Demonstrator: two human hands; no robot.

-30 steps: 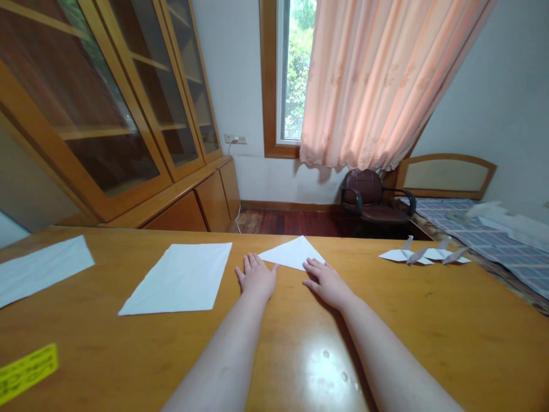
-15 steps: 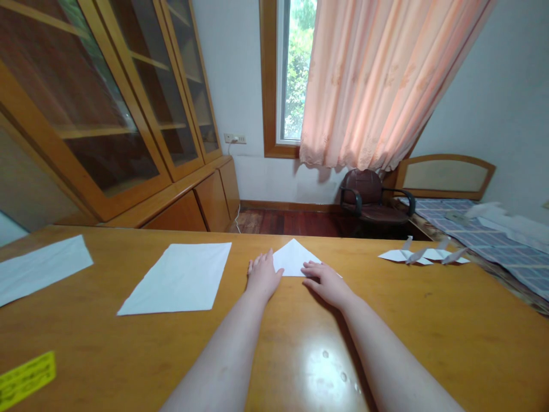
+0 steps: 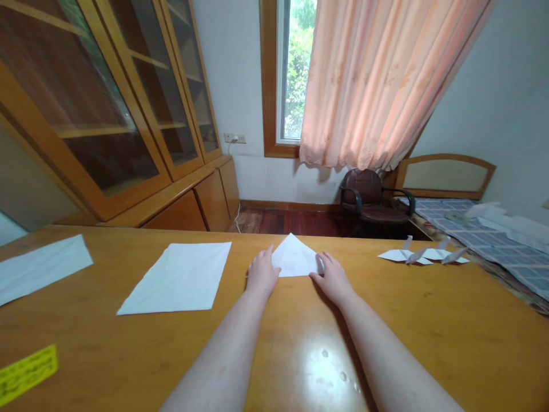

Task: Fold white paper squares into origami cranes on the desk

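Observation:
A white sheet of paper (image 3: 294,258), folded into a triangle with its point away from me, lies near the far edge of the table. My left hand (image 3: 263,270) holds its left corner, thumb on the paper near the bottom edge and fingers along the left slope. At the right corner, my right hand (image 3: 333,277) grips the paper between the thumb and the curled fingers. Both outer corners are hidden under my hands.
On the wooden table (image 3: 291,343), a flat white sheet (image 3: 180,277) and another sheet (image 3: 47,266) lie to the left. Folded paper figures (image 3: 422,254) stand at the right. A yellow label (image 3: 28,372) is at the lower left. Beyond are a chair (image 3: 371,197) and a bed (image 3: 493,229).
My right hand has shifted from lying over the paper to gripping its right corner. The triangle's point has moved slightly away from me. My left hand has barely moved.

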